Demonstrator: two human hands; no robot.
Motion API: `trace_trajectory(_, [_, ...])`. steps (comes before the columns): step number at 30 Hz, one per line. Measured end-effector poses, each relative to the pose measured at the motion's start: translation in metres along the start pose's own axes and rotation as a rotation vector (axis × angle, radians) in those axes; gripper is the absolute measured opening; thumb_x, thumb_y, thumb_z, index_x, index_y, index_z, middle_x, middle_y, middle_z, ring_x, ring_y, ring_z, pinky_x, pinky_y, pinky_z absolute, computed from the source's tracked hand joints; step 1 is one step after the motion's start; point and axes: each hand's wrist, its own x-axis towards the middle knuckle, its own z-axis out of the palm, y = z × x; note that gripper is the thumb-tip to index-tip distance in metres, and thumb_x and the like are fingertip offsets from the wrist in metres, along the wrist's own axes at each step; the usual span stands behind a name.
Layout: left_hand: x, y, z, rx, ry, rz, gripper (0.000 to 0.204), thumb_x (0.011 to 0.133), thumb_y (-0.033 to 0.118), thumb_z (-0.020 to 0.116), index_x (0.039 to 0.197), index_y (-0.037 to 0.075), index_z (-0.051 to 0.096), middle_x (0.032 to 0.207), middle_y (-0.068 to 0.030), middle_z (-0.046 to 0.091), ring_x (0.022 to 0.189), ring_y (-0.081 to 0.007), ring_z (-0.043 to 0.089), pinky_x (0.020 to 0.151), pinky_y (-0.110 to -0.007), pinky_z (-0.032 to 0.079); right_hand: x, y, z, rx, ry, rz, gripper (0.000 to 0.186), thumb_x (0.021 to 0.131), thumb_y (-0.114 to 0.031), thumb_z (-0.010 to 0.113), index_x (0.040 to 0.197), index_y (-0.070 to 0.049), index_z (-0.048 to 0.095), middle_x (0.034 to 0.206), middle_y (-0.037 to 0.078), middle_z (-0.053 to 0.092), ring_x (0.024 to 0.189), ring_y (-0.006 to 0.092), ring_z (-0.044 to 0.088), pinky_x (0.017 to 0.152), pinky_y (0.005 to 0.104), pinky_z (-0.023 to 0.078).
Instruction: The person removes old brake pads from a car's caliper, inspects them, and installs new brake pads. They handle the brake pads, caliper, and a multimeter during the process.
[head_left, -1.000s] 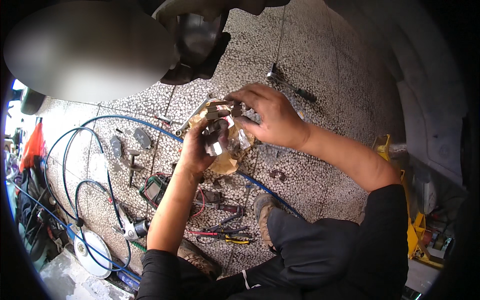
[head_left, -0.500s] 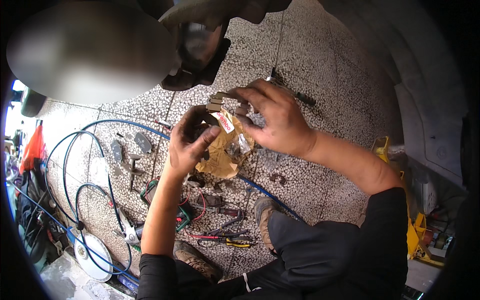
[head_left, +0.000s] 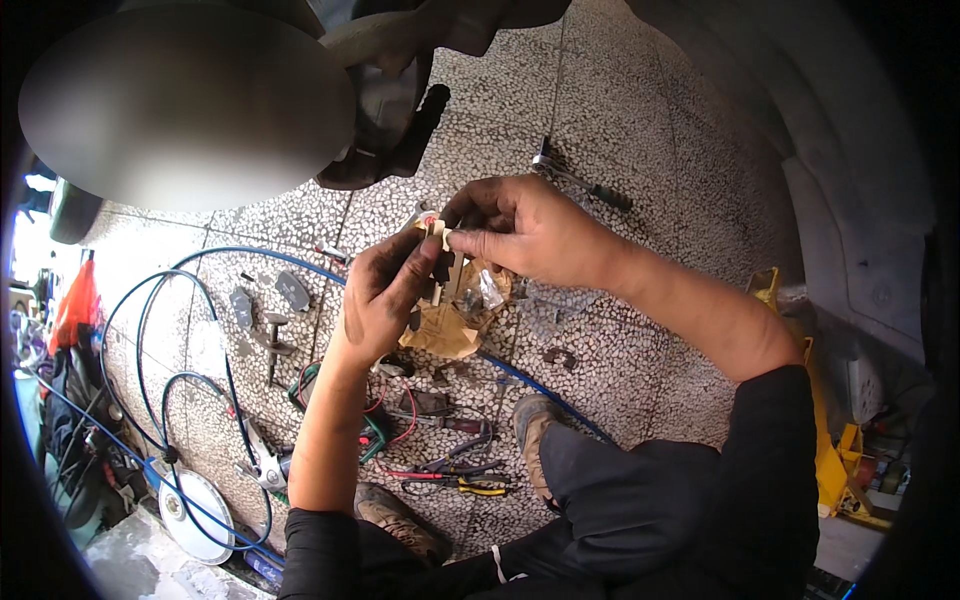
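My left hand (head_left: 383,295) is closed around small, thin metal clips (head_left: 436,290), its thumb pressed against them and held upright. My right hand (head_left: 530,230) meets it from the right, thumb and fingers pinched on the upper part of the same pieces, its fingertips partly hidden. Beneath my hands on the speckled floor lies torn brown paper packaging (head_left: 440,334) with a clear plastic bag (head_left: 490,290). Two dark brake pads (head_left: 292,290) (head_left: 241,308) lie left of my left hand.
Dark vehicle parts (head_left: 400,90) overhang the top. A ratchet (head_left: 600,192) lies beyond my hands. Blue hoses (head_left: 236,251), a T-shaped tool (head_left: 275,345), pliers (head_left: 470,480) and a white disc (head_left: 196,515) lie left and below. A yellow jack (head_left: 835,465) stands at right, beside my dark-trousered legs.
My hands have come closer together over the paper. The metal pieces have turned from lying crosswise to upright, and my right thumb has moved up onto them.
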Motion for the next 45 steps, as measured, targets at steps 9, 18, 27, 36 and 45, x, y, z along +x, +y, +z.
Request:
trace_trajectory(9, [0.005,0.004,-0.01,-0.089,0.125,0.033,0.034,0.1,0.029,0.049,0.102,0.0,0.066,0.071,0.0027,0.057,0.054,-0.002,0.036,0.048,-0.02,0.028,0.022,-0.021,-0.045,0.222,0.111,0.05,0.018,0.088,-0.022,0.065,0.096,-0.007,0.069,0.082,0.001,0.066,0.075,0.0108,0.06,0.06,0.0257,0.05])
trace_trajectory(18, [0.008,0.001,-0.015,0.027,0.229,0.005,0.037,0.095,0.035,0.058,0.102,-0.001,0.066,0.073,0.0009,0.059,0.057,-0.0037,0.042,0.05,-0.021,0.032,0.059,-0.021,-0.036,0.379,0.107,0.106,0.021,0.084,-0.012,0.067,0.101,-0.001,0.068,0.09,0.007,0.069,0.074,0.0147,0.064,0.061,0.0274,0.052])
trace_trajectory(27, [0.014,-0.004,-0.021,0.085,0.328,0.079,0.042,0.097,0.041,0.053,0.098,0.0,0.063,0.068,0.0003,0.052,0.047,-0.0036,0.04,0.037,-0.019,0.03,0.072,-0.02,-0.027,0.205,0.196,0.047,0.017,0.077,-0.006,0.073,0.09,0.004,0.069,0.077,0.012,0.068,0.062,0.0156,0.064,0.057,0.0272,0.054])
trace_trajectory(36, [0.018,0.003,-0.013,-0.035,0.34,0.056,0.035,0.096,0.036,0.057,0.094,0.002,0.062,0.07,0.0004,0.054,0.047,-0.0015,0.037,0.039,-0.018,0.025,0.075,-0.009,-0.025,-0.052,0.274,-0.022,0.032,0.075,-0.02,0.078,0.09,0.005,0.066,0.075,0.01,0.067,0.062,0.0132,0.063,0.056,0.0247,0.051])
trace_trajectory(45, [0.024,0.009,0.001,-0.209,0.459,0.06,0.034,0.094,0.034,0.061,0.092,0.0,0.062,0.066,0.0026,0.051,0.048,-0.0014,0.033,0.041,-0.019,0.022,0.078,0.017,-0.022,0.136,0.399,-0.176,0.058,0.076,-0.035,0.081,0.109,0.004,0.054,0.095,0.014,0.064,0.089,0.0151,0.062,0.074,0.0261,0.051])
